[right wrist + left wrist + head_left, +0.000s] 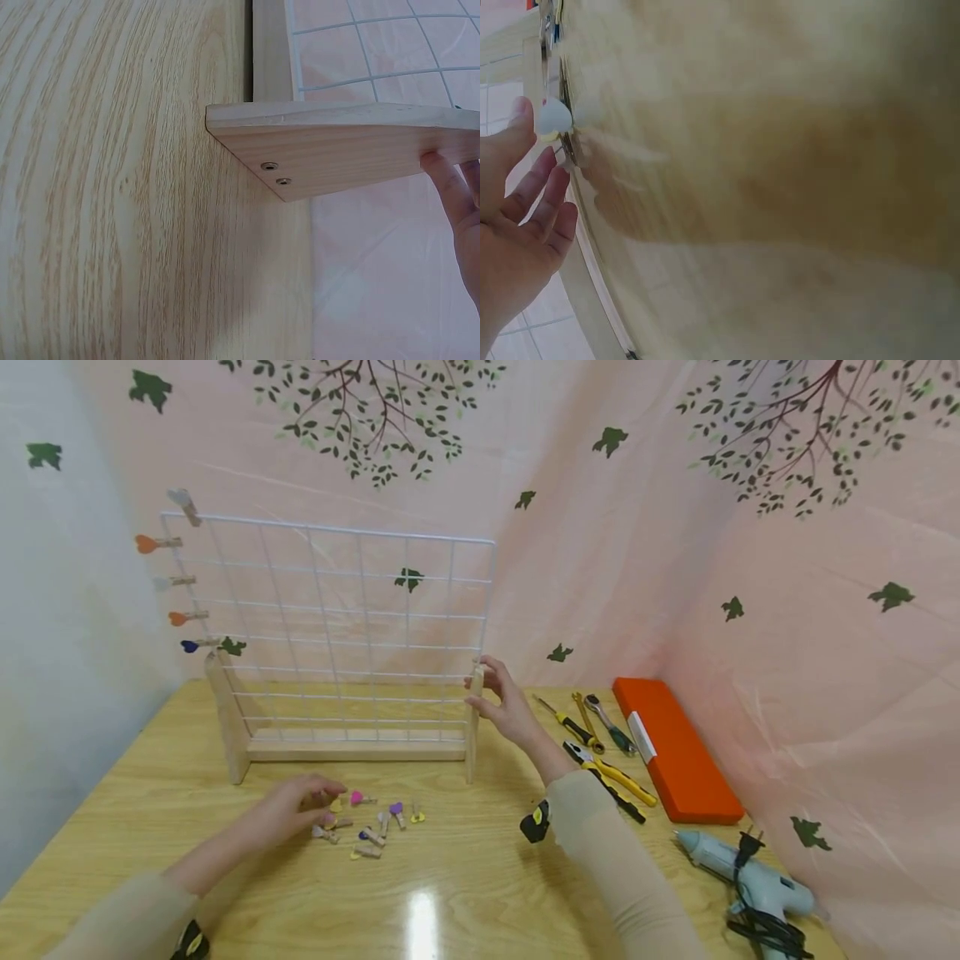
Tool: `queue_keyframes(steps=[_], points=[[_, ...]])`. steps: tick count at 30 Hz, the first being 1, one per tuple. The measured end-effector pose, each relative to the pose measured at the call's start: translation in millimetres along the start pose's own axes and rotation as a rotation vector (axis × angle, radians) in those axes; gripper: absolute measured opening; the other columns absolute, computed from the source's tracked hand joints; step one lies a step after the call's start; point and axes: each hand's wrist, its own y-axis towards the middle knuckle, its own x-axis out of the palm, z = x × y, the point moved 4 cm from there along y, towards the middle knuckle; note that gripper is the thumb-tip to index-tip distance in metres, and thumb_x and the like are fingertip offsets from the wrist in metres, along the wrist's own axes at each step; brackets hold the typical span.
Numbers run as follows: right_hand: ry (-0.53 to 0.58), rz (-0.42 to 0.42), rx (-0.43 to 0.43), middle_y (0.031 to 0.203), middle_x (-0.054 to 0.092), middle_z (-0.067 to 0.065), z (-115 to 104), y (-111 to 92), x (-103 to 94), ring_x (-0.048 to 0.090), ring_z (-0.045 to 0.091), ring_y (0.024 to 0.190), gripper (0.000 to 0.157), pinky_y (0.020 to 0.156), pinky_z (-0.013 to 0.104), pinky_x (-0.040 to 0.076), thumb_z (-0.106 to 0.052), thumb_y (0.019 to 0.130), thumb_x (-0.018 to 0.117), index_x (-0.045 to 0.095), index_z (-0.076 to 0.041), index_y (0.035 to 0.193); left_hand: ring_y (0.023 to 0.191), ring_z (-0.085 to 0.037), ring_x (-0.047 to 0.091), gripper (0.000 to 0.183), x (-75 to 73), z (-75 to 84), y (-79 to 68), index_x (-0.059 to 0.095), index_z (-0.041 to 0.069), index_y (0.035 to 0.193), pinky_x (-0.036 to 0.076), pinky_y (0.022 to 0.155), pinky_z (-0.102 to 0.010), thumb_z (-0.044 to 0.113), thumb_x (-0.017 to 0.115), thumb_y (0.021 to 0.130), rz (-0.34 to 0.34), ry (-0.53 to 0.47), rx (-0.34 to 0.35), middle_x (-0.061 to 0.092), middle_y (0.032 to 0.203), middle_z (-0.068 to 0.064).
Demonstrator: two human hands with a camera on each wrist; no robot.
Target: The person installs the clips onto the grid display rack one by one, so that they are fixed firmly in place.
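Observation:
My left hand (288,814) hovers at the left side of a small pile of heart-topped clothespins (372,837), thumb and fingers apart. In the left wrist view a pale disc-like piece (555,117) shows beyond those fingertips; whether they touch it is unclear. A white wire grid rack stands upright on a wooden base (356,752). My right hand (506,702) holds the rack's right wooden side post (337,154), thumb in front and fingers toward the back. Several clothespins, including an orange-heart one (153,544), are clipped along the grid's left edge and top left corner.
To the right lie a screwdriver (573,727), a ratchet wrench (609,724) and yellow-handled pliers (626,781). Beside them is an orange case (682,756). A glue gun (750,872) with its black cord sits at the table's right front. Printed cloth hangs behind the table.

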Motion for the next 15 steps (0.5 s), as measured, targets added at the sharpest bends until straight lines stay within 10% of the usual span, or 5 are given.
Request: queue_keyframes(steps=[15], points=[[-0.001,0.005,0.031,0.119,0.05,0.025,-1.6,-0.4,-0.2,0.046,0.036,0.114,0.058,0.072,0.038,0.051,-0.005,0.085,0.058,0.026,-0.005,0.133,0.065,0.001,0.048,0.004,4.5,-6.4,18.6,0.064,0.013,0.079,0.043,0.058,-0.019,0.015,0.067,0.078,-0.054,0.015,-0.002,0.055,0.076,0.008]])
